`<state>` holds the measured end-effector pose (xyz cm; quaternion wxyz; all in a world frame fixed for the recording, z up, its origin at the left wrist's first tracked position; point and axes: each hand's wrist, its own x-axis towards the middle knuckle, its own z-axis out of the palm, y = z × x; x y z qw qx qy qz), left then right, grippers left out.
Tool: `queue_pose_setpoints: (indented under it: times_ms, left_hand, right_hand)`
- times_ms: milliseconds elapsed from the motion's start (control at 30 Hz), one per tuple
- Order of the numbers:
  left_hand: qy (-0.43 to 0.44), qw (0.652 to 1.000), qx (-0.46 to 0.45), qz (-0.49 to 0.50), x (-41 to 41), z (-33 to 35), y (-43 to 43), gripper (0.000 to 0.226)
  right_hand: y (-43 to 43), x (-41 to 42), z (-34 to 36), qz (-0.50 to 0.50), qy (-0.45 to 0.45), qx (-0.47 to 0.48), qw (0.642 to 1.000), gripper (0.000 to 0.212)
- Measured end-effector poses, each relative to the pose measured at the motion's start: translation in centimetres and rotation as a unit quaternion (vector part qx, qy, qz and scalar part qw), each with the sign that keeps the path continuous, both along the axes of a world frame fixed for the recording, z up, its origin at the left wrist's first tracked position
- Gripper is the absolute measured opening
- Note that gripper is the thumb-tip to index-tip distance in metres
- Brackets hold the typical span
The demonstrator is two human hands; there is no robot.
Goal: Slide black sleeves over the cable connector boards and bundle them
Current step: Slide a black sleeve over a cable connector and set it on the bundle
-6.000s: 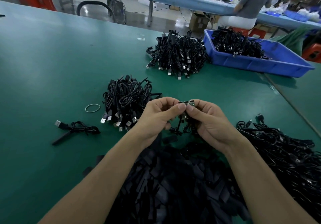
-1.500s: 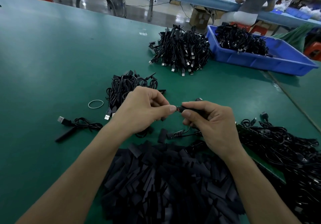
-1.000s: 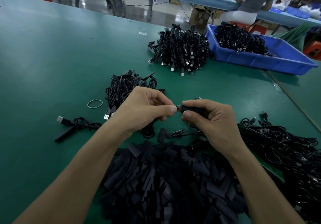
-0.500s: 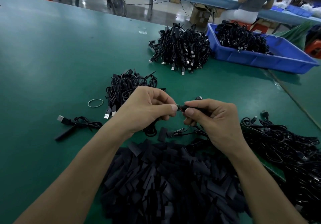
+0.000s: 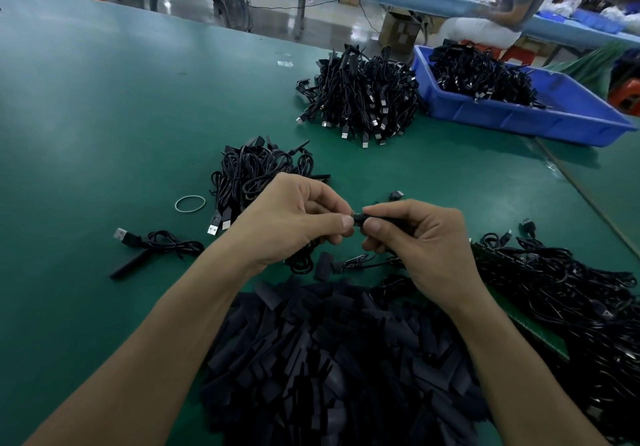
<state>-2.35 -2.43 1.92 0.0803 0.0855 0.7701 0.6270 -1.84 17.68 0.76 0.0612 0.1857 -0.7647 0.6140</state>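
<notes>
My left hand and my right hand meet over the green table. My right hand pinches a black sleeve between thumb and forefinger. My left hand pinches the small end of the cable's connector board at the sleeve's mouth; most of the board is hidden. A heap of loose black sleeves lies under my forearms. Another bare connector board with its cable lies on the table below my hands.
A bundle of cables lies behind my left hand, with a rubber band and a single sleeved cable to its left. A larger cable pile and a blue bin sit farther back. Tangled cables lie at the right.
Six seconds ago both hands held a bare connector board up. Since then a black sleeve has come into my right hand, and the hands have stayed together with only small shifts.
</notes>
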Motion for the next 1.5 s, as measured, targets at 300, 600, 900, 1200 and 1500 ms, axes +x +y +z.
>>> queue_pose_setpoints:
  times_ms: [300, 600, 900, 1200, 1500]
  left_hand:
    - [0.011, 1.0, -0.001, -0.013, 0.1, -0.1, 0.2, 0.009]
    - [0.028, 0.999, 0.036, -0.012, 0.5, -0.1, 0.8, 0.02]
    - [0.083, 0.995, 0.046, 0.017, 0.7, -0.5, 1.5, 0.036]
    - [0.093, 0.992, 0.071, 0.038, 0.5, -0.8, 1.6, 0.035]
    - [0.082, 0.996, 0.028, 0.013, 0.4, -0.8, 1.8, 0.035]
  right_hand:
    - [-0.2, 0.2, 0.3, 0.018, -0.011, 0.014, 1.0, 0.023]
    - [-1.3, 0.5, -0.4, -0.174, 0.042, -0.047, 0.983, 0.031]
    - [-3.1, 1.2, -0.8, -0.154, 0.035, -0.115, 0.981, 0.036]
    - [-3.6, 1.2, -0.7, -0.133, 0.017, -0.097, 0.986, 0.04]
    - [-2.6, 0.5, 0.9, -0.123, 0.028, -0.055, 0.99, 0.048]
